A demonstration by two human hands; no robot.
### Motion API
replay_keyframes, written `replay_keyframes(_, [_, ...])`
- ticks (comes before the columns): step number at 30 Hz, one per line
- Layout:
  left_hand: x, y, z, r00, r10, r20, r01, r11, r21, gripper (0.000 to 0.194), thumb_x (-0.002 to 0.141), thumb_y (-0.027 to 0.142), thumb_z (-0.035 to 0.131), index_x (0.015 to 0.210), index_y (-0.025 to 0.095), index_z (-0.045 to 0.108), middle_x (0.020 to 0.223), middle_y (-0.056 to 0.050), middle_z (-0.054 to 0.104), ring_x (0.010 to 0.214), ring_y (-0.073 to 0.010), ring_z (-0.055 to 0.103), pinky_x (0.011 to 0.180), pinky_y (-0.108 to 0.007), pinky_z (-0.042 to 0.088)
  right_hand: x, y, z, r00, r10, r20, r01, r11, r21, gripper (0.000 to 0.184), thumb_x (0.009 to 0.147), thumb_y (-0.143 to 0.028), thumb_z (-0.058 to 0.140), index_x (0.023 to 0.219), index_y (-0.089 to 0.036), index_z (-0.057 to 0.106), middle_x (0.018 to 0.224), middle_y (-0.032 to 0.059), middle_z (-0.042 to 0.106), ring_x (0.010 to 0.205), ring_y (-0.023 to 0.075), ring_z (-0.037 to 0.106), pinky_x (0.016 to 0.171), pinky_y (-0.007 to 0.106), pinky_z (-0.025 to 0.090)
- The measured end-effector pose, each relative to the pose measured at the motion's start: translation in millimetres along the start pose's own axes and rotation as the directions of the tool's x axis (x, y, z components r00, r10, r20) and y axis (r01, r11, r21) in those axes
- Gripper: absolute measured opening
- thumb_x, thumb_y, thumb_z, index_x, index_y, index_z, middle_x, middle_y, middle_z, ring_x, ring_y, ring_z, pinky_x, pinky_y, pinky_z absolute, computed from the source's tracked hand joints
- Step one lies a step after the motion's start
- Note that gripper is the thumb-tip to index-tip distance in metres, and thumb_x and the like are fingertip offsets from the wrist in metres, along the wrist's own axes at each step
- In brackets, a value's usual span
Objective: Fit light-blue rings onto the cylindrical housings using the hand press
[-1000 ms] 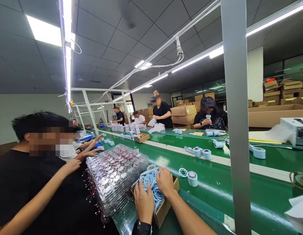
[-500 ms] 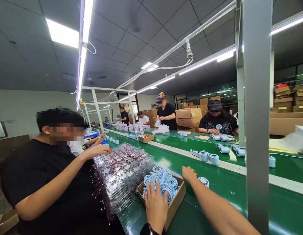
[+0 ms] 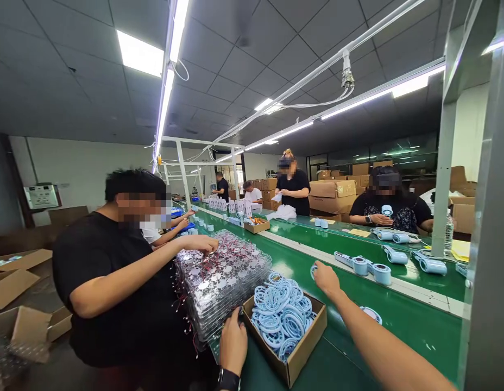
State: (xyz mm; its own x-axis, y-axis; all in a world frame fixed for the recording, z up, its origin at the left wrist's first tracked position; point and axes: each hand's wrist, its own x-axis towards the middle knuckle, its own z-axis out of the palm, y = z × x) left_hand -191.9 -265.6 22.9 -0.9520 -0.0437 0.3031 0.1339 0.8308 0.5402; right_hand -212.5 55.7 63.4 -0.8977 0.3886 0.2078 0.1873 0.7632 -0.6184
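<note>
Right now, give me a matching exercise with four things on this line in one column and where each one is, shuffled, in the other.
Things:
1. left hand
2. right hand
3. blue rings
4. clear trays

Places:
A. heaped in the open cardboard box
B. stacked left of the box, under a co-worker's hand
C. at the box's near left corner
D. stretched out over the green belt, beyond the box

Pairs: 1-C, 2-D, 3-A, 4-B

Light-blue rings (image 3: 281, 314), green belt (image 3: 402, 320)
</note>
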Motion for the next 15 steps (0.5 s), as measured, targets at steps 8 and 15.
replay_keyframes(8, [8.0,-0.9,3.6,0.993,0.018,0.114,-0.036,0.988,0.153,0.034,0.092,0.014,0.042,0.119,0.018,0.061,0.115,-0.013,0.071,0.107,-0.0253,0.067,0.084,-0.029,0.046,5.5,-80.1,-3.4,0.783,-0.285,0.554,0.285,0.955,0.088,0.025,0.092,-0.032,0.061,0.108,-0.013,0.062,0.101,0.0038,0.064,0.084,0.0129,0.063,0.074,0.028,0.056])
replay_keyframes(15, [3.2,-1.0,7.9,0.991,-0.038,0.129,0.011,0.979,0.204,0.045,0.09,0.012,0.041,0.134,0.014,0.05,0.107,-0.015,0.073,0.098,-0.0256,0.07,0.076,-0.03,0.047,-2.2,-83.7,-4.2,0.619,-0.331,0.713,0.354,0.927,0.123,0.024,0.094,-0.034,0.06,0.102,-0.011,0.063,0.086,0.0009,0.065,0.07,0.009,0.062,0.066,0.025,0.055])
